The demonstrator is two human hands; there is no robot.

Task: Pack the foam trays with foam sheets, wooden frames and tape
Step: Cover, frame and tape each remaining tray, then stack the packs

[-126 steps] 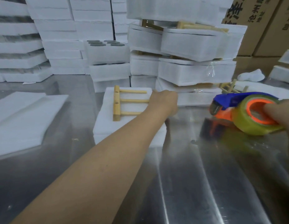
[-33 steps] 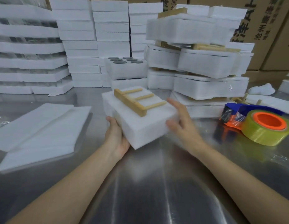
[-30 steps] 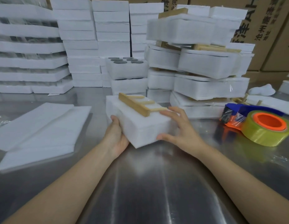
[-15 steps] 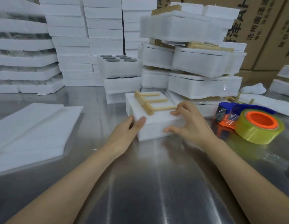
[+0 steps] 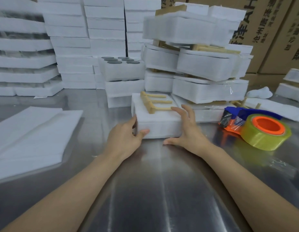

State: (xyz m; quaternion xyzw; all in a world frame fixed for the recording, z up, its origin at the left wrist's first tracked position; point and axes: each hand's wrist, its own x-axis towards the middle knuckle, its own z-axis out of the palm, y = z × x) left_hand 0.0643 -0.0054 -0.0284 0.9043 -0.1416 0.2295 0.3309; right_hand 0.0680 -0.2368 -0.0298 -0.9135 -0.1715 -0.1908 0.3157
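A white foam tray (image 5: 158, 123) lies flat on the metal table (image 5: 162, 190), with a wooden frame (image 5: 152, 102) on its top. My left hand (image 5: 125, 138) is at its near left corner, thumb on the front face and fingers along the left side. My right hand (image 5: 187, 129) is at the near right corner, fingers spread and straight, thumb low along the front edge. An orange and blue tape dispenser (image 5: 255, 128) with a yellowish roll lies on the table to the right, untouched. Loose foam sheets (image 5: 28, 134) lie at the left.
Wrapped foam trays (image 5: 204, 64) are piled just behind and right of the tray. A tray of dark discs (image 5: 122, 66) stands behind it. Tall stacks of white foam (image 5: 70, 44) fill the back left, and cardboard boxes (image 5: 270, 30) stand at the back right.
The tray went from lifted and tilted between both hands to flat on the table, turned square to me. My right hand's fingers have come off the wooden frame and spread.
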